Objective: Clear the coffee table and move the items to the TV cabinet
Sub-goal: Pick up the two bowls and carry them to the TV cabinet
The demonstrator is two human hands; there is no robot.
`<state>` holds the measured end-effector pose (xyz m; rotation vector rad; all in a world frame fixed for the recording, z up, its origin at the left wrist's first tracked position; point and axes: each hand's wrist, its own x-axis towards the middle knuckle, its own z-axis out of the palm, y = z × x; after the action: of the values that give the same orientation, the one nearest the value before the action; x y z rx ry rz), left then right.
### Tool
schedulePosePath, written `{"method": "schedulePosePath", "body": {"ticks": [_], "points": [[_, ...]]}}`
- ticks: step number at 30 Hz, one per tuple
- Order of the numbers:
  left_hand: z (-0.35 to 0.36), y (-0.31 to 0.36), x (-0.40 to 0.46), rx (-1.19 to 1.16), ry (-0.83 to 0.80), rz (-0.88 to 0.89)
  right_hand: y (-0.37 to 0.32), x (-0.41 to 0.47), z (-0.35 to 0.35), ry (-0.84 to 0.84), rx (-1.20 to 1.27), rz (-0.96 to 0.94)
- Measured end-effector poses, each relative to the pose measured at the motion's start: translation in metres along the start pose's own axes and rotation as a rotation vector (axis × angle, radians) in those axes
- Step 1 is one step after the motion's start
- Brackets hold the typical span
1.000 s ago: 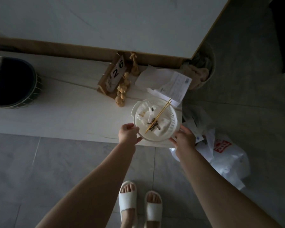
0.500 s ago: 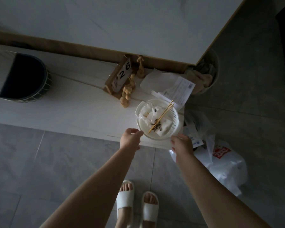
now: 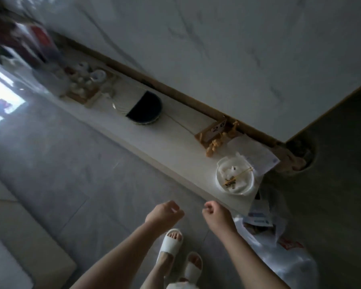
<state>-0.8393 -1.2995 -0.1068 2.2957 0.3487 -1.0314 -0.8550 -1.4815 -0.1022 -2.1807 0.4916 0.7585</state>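
A white round basket with crumpled tissues and thin wooden sticks in it stands on the right end of the long white TV cabinet. Both hands are off it and hang over the floor in front of the cabinet. My left hand has its fingers loosely curled and holds nothing. My right hand is loosely curled too, with nothing in it. The picture is blurred by head motion.
On the cabinet stand a wooden date calendar with small figurines, papers, a dark round basket and a tray of cups. A white plastic bag lies on the floor at the right. A bin sits past the cabinet's end.
Both hands have let go of the white basket, which now stands on the cabinet, and have drawn back. The head has turned left, bringing more of the cabinet into view.
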Motion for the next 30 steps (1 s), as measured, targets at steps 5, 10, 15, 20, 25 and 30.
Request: {"method": "schedulePosePath", "body": {"ticks": [5, 10, 15, 20, 25, 30], "points": [[-0.031, -0.072, -0.079, -0.046, 0.099, -0.124, -0.049, -0.054, 0.035, -0.132, -0.286, -0.124], [-0.056, -0.146, -0.152, -0.134, 0.238, -0.244, -0.110, -0.100, 0.084, -0.242, -0.514, -0.266], [-0.086, -0.215, -0.217, -0.260, 0.370, -0.317, -0.183, -0.142, 0.149, -0.293, -0.608, -0.446], [-0.108, -0.308, -0.283, -0.389, 0.480, -0.382, -0.241, -0.198, 0.235, -0.328, -0.689, -0.587], [-0.113, -0.406, -0.346, -0.543, 0.560, -0.477, -0.276, -0.256, 0.327, -0.404, -0.784, -0.670], [-0.102, -0.481, -0.391, -0.735, 0.597, -0.565, -0.299, -0.302, 0.407, -0.493, -0.911, -0.734]]}}
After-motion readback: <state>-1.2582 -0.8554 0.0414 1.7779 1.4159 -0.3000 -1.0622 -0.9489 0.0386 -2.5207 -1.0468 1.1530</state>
